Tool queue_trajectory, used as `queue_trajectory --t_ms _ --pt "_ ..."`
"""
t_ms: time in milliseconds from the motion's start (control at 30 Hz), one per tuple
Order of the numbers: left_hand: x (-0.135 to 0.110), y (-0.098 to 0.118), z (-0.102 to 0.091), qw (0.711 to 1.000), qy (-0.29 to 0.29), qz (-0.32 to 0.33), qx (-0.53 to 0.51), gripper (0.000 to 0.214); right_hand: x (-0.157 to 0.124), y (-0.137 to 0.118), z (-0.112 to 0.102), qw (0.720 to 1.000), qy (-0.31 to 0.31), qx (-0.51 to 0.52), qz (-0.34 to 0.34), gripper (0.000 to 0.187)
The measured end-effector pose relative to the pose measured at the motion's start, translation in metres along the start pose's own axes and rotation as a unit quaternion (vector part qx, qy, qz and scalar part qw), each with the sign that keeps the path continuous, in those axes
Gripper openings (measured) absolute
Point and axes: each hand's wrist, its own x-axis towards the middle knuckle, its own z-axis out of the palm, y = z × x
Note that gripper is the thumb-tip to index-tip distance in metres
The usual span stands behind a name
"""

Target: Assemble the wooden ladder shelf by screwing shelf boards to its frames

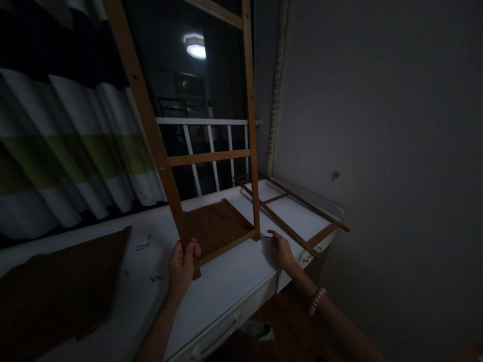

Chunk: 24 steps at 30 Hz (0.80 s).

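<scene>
A tall wooden ladder-like frame stands upright on a white desk, with a dark brown shelf board joined at its foot. My left hand is closed around the lower end of the frame's left upright. My right hand rests on the desk beside the frame's right foot, its fingers pinched at a small dark piece that I cannot make out. A bead bracelet sits on my right wrist.
A second wooden frame lies flat at the desk's right end. A dark brown board lies at the left, with small screws or dowels scattered between. Striped curtain, dark window with white railing, grey wall on the right.
</scene>
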Motion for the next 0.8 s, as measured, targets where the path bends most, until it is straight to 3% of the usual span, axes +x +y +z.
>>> queue_trajectory --t_ms 200,367,800 --pt "-0.011 -0.020 -0.019 0.990 -0.039 0.013 0.133 0.032 -0.006 -0.014 -0.003 0.994 -0.011 -0.106 0.033 0.025" --pt "-0.019 -0.026 -0.025 0.986 -0.098 0.004 0.136 0.029 -0.007 -0.023 -0.002 0.987 -0.006 -0.158 0.042 0.021" --pt "-0.021 -0.026 -0.026 0.980 -0.076 -0.015 0.185 0.029 -0.008 -0.025 -0.001 0.987 -0.020 -0.156 0.038 0.021"
